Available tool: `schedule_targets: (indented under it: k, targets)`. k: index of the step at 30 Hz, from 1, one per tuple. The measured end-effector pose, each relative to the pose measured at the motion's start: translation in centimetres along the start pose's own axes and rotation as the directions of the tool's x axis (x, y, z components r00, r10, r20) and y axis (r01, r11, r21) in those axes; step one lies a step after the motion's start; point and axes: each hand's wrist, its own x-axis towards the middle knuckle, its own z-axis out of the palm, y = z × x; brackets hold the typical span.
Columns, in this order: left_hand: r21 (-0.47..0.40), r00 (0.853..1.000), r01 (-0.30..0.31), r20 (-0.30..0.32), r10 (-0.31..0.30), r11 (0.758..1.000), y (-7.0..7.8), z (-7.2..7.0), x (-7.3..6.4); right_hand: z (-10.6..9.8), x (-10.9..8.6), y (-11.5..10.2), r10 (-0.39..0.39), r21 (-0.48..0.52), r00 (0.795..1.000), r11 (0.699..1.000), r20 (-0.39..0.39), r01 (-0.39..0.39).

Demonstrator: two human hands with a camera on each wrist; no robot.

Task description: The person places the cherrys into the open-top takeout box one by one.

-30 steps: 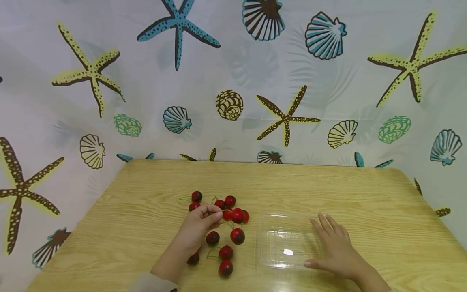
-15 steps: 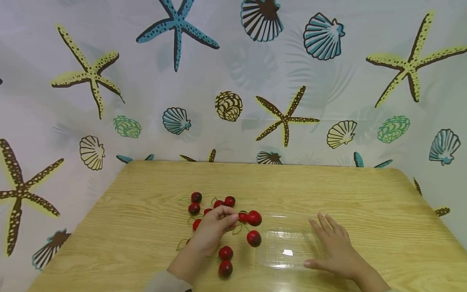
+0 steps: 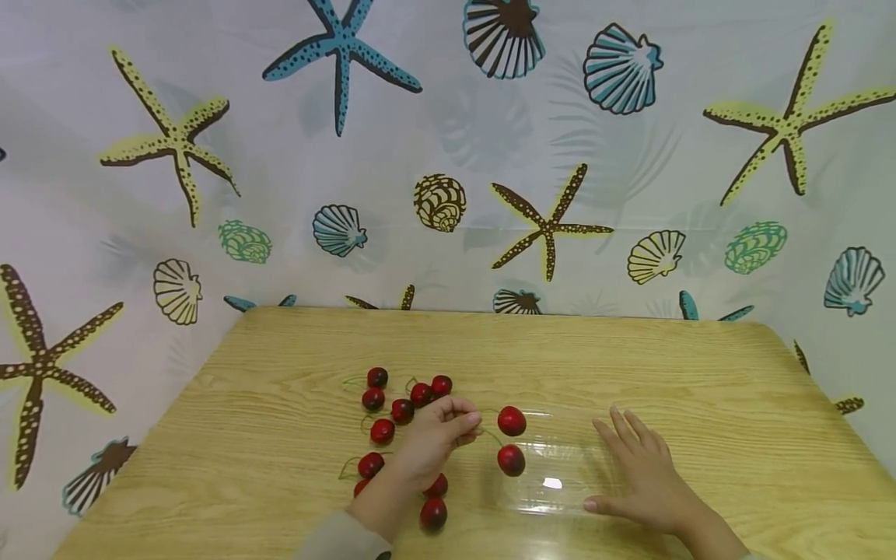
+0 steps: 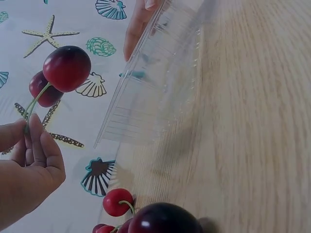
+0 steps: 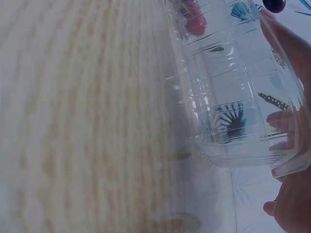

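My left hand (image 3: 437, 439) pinches the thin green stems of a pair of red cherries (image 3: 512, 421) between thumb and fingertips. The pair hangs above the left side of a clear plastic container (image 3: 553, 505), and in the left wrist view the held cherries (image 4: 67, 68) are higher than its rim. My right hand (image 3: 640, 478) is at the container's right side, fingers straight and spread, thumb toward the near side. Through the clear wall of the container (image 5: 243, 160), the right wrist view shows some of those fingers (image 5: 282, 121).
Several more cherries (image 3: 382, 431) with green stems lie on the wooden table (image 3: 280, 350), left of the container and around my left forearm. Behind the table hangs a white cloth (image 3: 420, 257) printed with starfish and shells.
My left hand has moved right with the pair of cherries, from among the other cherries to over the container's left side. The right hand and the container have stayed put.
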Motion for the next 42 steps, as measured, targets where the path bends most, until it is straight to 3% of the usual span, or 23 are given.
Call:
schedule_targets:
  k: [28,42]
  targets:
    - [0.104,0.997,0.032,0.066,-0.039,0.994,-1.5,3.6,1.7,0.2,-0.1,0.4,0.002,0.011,1.0,1.0,-0.007,-0.002]
    - [0.198,0.997,0.066,0.035,-0.075,0.978,-1.1,4.6,2.3,0.1,0.0,0.3,0.025,0.019,1.0,1.0,0.019,-0.025]
